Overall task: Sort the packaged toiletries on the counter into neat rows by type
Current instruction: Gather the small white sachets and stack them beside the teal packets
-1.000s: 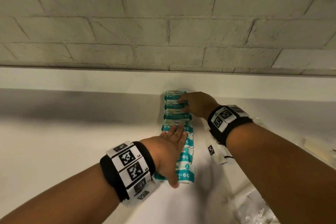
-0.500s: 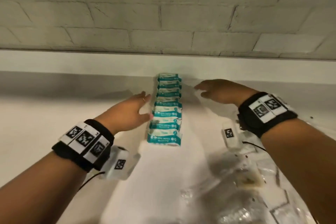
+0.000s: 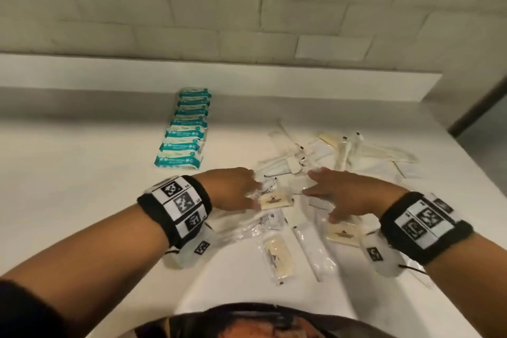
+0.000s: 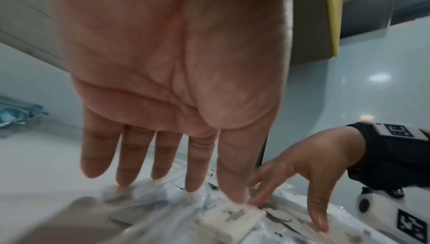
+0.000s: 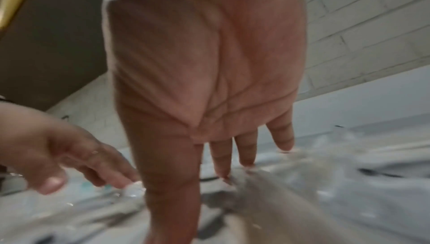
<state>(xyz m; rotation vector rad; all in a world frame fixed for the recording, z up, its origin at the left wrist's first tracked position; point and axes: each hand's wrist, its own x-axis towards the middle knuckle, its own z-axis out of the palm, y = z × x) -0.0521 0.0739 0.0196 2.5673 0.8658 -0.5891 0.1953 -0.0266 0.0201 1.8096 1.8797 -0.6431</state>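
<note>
Left hand [image 3: 233,189] and right hand [image 3: 348,197]: fingers extended, gripping nothing, fingertips resting on loose clear-plastic toiletry packets [image 3: 299,230] at near right of the white counter [image 3: 82,173]. Teal-and-white wipe packs [image 3: 185,132] form one row, far left.

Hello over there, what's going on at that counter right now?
Left hand and right hand open, fingers on the loose packets. Teal packs already in a row. Nothing blocking.

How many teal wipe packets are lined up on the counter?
8, in one overlapping row from the back ledge toward the left hand; the far ones blur together, so one may be hidden.
</note>
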